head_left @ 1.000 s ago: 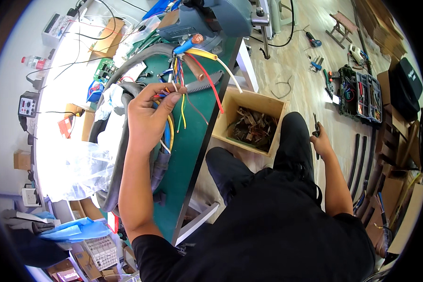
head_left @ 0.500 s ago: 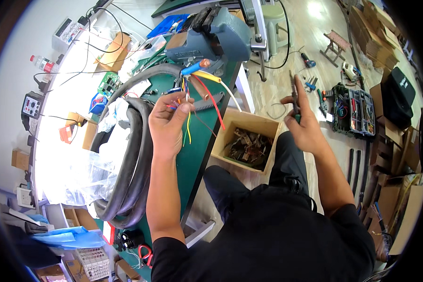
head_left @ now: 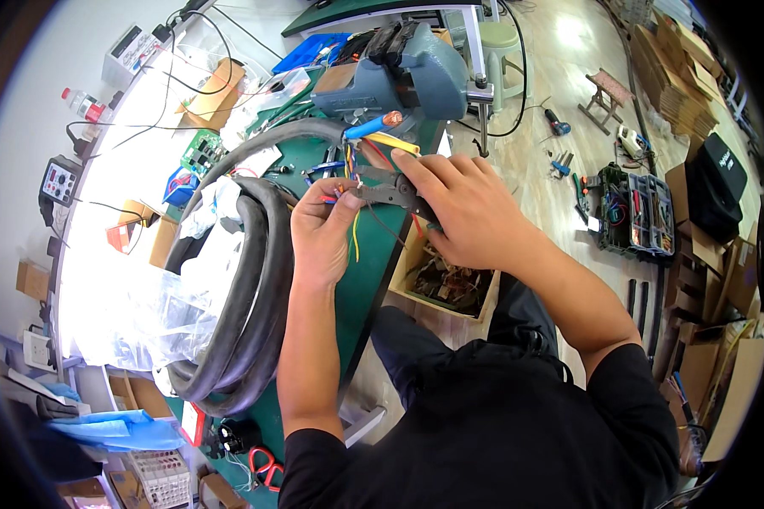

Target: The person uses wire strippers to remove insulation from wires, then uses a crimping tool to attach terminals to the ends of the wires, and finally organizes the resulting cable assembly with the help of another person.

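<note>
"Vise [head_left: 433,72] makes a good marker, blue-grey beside the right edge of the green counter [head_left: 361,293]. Where's the black cable [head_left: 267,280] from there?"

"Left of the vise and closer to the person, in a thick coil. Its stripped end comes round just on the vise's near side, where a blue wire [head_left: 370,127] showing copper strands and a yellow wire [head_left: 396,142] stick out."

"Who has hold of what?"

"Near side of the vise again: the left hand [head_left: 324,225] pinches a bunch of thin wires [head_left: 338,193] between thumb and fingers. The right hand [head_left: 467,208] is wrapped round the handles of some dark pliers [head_left: 390,191]. So both hands are closed on something."

"Are the pliers biting a wire?"

"Their tips seem to meet the bunch by the left thumb, but it's too small to be sure."

"And the rest of the room?"

"Left of the vise sits a green circuit board [head_left: 204,148], and beyond that the surface glares white. Nearer than the vise, below the counter's edge, a wooden box [head_left: 403,267] holds scraps. Right of the vise the pale floor [head_left: 560,42] carries an open tool case [head_left: 641,212], a small wooden stool [head_left: 609,85] and, farthest over, stacked cardboard [head_left: 671,76]."
</note>
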`<state>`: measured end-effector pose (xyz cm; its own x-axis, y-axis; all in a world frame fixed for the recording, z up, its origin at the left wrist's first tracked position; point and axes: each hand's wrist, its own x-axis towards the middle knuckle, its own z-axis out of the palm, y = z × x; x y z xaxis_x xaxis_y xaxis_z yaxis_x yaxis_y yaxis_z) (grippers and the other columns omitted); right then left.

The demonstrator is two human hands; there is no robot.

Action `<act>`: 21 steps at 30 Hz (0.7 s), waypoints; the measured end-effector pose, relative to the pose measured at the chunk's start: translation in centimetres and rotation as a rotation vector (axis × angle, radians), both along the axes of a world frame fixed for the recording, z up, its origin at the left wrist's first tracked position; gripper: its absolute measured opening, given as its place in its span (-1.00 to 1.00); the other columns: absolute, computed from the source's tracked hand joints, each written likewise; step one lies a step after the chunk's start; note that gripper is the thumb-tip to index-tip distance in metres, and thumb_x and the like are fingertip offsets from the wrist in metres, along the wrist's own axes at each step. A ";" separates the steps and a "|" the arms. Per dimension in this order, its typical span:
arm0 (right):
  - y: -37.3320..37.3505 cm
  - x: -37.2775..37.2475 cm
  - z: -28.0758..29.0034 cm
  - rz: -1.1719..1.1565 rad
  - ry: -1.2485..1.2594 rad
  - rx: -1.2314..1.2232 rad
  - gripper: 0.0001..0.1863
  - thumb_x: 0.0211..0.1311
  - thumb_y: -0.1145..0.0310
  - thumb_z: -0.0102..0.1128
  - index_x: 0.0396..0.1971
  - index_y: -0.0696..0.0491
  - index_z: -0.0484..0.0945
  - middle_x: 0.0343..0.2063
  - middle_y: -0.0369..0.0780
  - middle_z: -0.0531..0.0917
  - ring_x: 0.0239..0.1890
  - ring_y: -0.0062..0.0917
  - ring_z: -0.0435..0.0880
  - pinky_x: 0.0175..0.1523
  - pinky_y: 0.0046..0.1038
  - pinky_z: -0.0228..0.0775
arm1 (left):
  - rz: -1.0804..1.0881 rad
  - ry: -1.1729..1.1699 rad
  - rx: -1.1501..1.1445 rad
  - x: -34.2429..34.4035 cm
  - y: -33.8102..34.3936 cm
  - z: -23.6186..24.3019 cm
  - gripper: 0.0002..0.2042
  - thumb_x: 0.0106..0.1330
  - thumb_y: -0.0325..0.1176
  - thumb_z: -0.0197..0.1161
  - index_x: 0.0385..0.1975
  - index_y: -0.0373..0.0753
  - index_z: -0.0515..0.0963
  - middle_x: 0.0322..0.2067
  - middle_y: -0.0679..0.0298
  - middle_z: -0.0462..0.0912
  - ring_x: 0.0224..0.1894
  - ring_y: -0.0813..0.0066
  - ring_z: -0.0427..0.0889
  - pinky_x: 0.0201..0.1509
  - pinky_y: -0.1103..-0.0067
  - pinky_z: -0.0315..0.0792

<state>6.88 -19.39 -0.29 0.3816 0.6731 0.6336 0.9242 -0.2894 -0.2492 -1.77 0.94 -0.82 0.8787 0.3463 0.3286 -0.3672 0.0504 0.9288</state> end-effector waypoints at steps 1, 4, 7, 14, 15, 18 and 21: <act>0.2 0.1 -0.2 0.012 -0.008 -0.001 -0.11 -0.12 0.44 0.31 0.34 0.12 0.18 -0.07 -0.16 0.52 -0.15 -0.21 0.50 -0.07 -0.25 0.33 | -0.006 -0.002 0.006 0.0 0.1 -0.1 -0.82 0.31 -0.41 0.32 -0.19 -0.36 0.56 -0.28 0.30 0.65 -0.26 0.67 0.54 -0.10 0.73 0.38; 0.8 -0.1 -0.3 0.040 -0.027 -0.003 -0.11 -0.13 0.44 0.32 0.33 0.11 0.20 -0.06 -0.17 0.52 -0.15 -0.23 0.50 -0.10 -0.26 0.32 | -0.021 -0.004 0.008 -0.1 0.3 -0.4 -0.81 0.32 -0.41 0.32 -0.18 -0.36 0.56 -0.29 0.31 0.64 -0.25 0.67 0.54 -0.09 0.73 0.38; 0.9 -0.1 -0.4 0.037 -0.034 -0.006 -0.12 -0.14 0.45 0.32 0.32 0.11 0.21 -0.07 -0.17 0.52 -0.16 -0.23 0.51 -0.11 -0.26 0.32 | -0.032 -0.005 -0.012 -0.1 0.4 -0.7 -0.81 0.33 -0.40 0.31 -0.18 -0.36 0.56 -0.28 0.31 0.64 -0.24 0.67 0.54 -0.09 0.72 0.38; 1.1 -0.1 -0.2 0.039 -0.043 -0.021 -0.12 -0.16 0.43 0.34 0.30 0.10 0.22 -0.10 -0.17 0.52 -0.17 -0.22 0.52 -0.12 -0.25 0.33 | -0.027 -0.006 -0.010 -0.2 0.5 -1.1 -0.84 0.33 -0.43 0.30 -0.17 -0.36 0.58 -0.27 0.33 0.64 -0.23 0.69 0.53 -0.09 0.72 0.39; 1.1 -0.2 -0.2 0.038 -0.019 -0.045 -0.10 -0.16 0.43 0.35 0.32 0.08 0.21 -0.06 -0.16 0.51 -0.13 -0.21 0.51 -0.08 -0.24 0.32 | -0.032 -0.013 -0.016 -0.2 0.6 -1.3 -0.84 0.33 -0.44 0.29 -0.17 -0.35 0.58 -0.27 0.34 0.64 -0.23 0.69 0.53 -0.09 0.71 0.38; 1.0 -0.2 -0.3 0.038 -0.001 -0.068 -0.09 -0.16 0.42 0.36 0.33 0.06 0.21 -0.03 -0.15 0.51 -0.09 -0.20 0.51 -0.03 -0.23 0.31 | -0.025 -0.018 -0.010 -0.1 0.6 -1.5 -0.87 0.34 -0.47 0.28 -0.18 -0.34 0.59 -0.27 0.35 0.64 -0.23 0.68 0.53 -0.08 0.70 0.39; 1.1 -0.1 -0.5 0.040 -0.054 -0.029 -0.12 -0.16 0.41 0.35 0.30 0.08 0.23 -0.11 -0.17 0.52 -0.17 -0.21 0.51 -0.11 -0.24 0.34 | -0.011 -0.030 -0.012 -0.1 0.6 -1.7 -0.87 0.34 -0.45 0.27 -0.23 -0.37 0.56 -0.26 0.21 0.66 -0.20 0.55 0.58 0.00 0.58 0.43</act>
